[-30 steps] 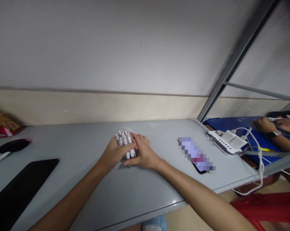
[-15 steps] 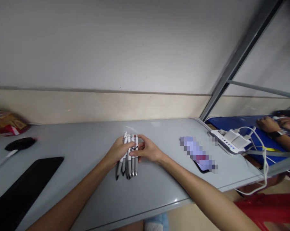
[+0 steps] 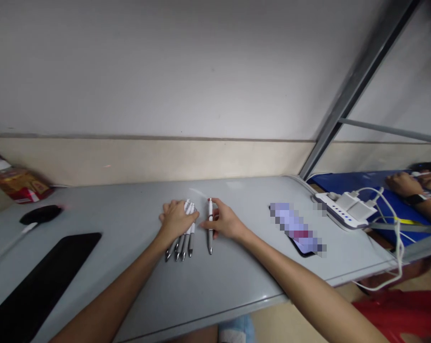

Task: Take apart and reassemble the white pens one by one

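Several white-and-grey pens lie side by side on the grey table, their tips toward me. My left hand is closed over their upper parts, hiding much of their white barrels. A little to the right, a single pen of the same kind stands apart from the bunch, tip toward me. My right hand pinches it between thumb and fingers from the right side.
On the right are a phone and a white power strip with plugs and cables. A black mat, a dark oval object and a bottle lie left. A co-worker's hands rest on a blue surface beyond a metal post.
Half a second ago both hands were together on one bunch of pens. My right hand has drawn one pen away to the right; my left hand has shifted slightly left with the others.
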`<state>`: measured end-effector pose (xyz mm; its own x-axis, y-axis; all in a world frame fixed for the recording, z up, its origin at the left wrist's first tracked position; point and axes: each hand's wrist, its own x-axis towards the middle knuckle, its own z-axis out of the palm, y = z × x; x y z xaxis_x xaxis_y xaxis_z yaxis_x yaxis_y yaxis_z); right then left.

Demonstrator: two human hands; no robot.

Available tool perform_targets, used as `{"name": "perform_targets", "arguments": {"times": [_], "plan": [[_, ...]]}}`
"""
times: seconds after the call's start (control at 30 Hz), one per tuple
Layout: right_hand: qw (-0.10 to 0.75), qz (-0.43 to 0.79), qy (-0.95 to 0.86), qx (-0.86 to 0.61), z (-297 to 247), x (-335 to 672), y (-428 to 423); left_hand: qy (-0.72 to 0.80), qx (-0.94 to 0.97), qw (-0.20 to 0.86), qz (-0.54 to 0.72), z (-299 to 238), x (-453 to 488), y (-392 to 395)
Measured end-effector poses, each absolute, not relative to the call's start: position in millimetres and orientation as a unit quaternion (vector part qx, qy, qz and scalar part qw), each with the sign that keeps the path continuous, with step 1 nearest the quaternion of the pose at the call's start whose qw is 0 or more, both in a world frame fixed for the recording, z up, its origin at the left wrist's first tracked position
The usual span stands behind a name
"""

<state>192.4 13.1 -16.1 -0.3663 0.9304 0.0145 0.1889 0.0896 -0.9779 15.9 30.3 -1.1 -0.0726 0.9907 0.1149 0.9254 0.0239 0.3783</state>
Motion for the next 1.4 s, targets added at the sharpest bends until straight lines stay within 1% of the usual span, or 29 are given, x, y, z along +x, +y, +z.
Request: {"name": "perform_targets", "arguments": {"times": [0.13,0.33,0.63,0.8,0.9,1.0,1.1,1.17,1.23,1.4], "plan": [[0.351,0.501,-0.659,-0.439,-18,193,14,0.693,0.688,0.047,0.21,-5,17,29],[0.338,0.488,-0.673,-0.44,-11,196,12,0.689,0.706,0.009,0.166,-5,11,31],[0.355,0.493,-0.669,-0.429,-17,196,13,0.657,0.738,0.024,0.153,-7,13,31],[0.364,0.501,-0.654,-0.435,-11,195,11,0.639,0.746,0.017,0.187,-5,11,31],[0.39,0.529,-0.619,-0.43,-1,196,10,0.612,0.759,-0.001,0.223,1,13,27],[0.442,0.551,-0.559,-0.434,11,200,11,0.554,0.795,-0.012,0.246,7,18,20],[0.489,0.558,-0.502,-0.444,20,209,14,0.488,0.841,-0.006,0.233,9,24,12],[0.509,0.566,-0.472,-0.444,24,216,17,0.474,0.85,-0.001,0.227,10,25,8],[0.528,0.577,-0.445,-0.436,26,222,18,0.469,0.853,0.011,0.228,10,24,7],[0.577,0.598,-0.383,-0.403,26,225,20,0.407,0.875,0.079,0.249,14,24,4]]}}
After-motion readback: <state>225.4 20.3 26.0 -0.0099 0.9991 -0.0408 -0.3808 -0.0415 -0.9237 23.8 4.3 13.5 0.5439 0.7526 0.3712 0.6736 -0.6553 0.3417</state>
